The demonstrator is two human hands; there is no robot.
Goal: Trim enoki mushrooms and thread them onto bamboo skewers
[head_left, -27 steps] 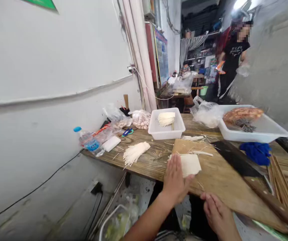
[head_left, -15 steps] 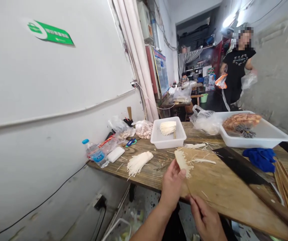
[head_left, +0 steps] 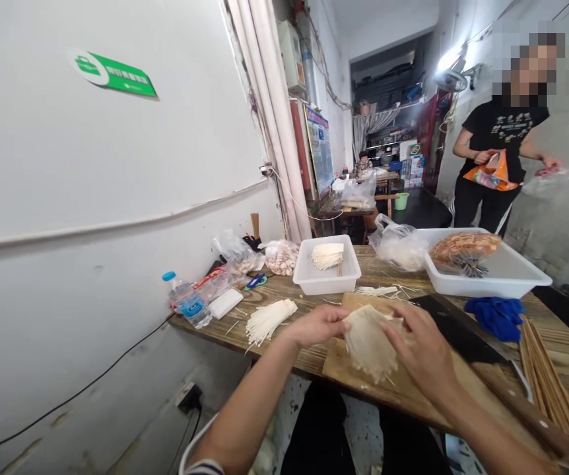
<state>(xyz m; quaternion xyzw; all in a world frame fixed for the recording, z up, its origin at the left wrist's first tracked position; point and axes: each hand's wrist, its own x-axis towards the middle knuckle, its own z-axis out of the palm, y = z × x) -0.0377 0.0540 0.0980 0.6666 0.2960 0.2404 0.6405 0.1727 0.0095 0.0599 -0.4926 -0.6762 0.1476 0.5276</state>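
Observation:
Above the wooden cutting board (head_left: 336, 364), both hands hold a flat fan of enoki mushrooms (head_left: 371, 343), its broad face turned up to me. My left hand (head_left: 320, 326) pinches its upper left edge between thumb and fingers. At its right edge my right hand (head_left: 416, 343) grips with thumb and bent fingers. A thin stick end shows below the fan; the rest of it is hidden. Another enoki bunch (head_left: 269, 322) lies on the table to the left. Behind the board, a white plastic box (head_left: 327, 285) contains skewered enoki (head_left: 327, 256). Loose enoki strands (head_left: 376, 291) lie by the board.
Right of the board are a cleaver (head_left: 457, 330), a blue cloth (head_left: 495, 316) and bamboo skewers (head_left: 544, 376). A large white tray (head_left: 487, 287) holds skewered food. A water bottle (head_left: 190, 303) stands far left. A person (head_left: 500, 145) carrying bags stands beyond the table.
My right hand has left the skewer's lower end and moved up to the fan's right edge. The enoki fan now faces me flat and wide. The person in the background has come closer.

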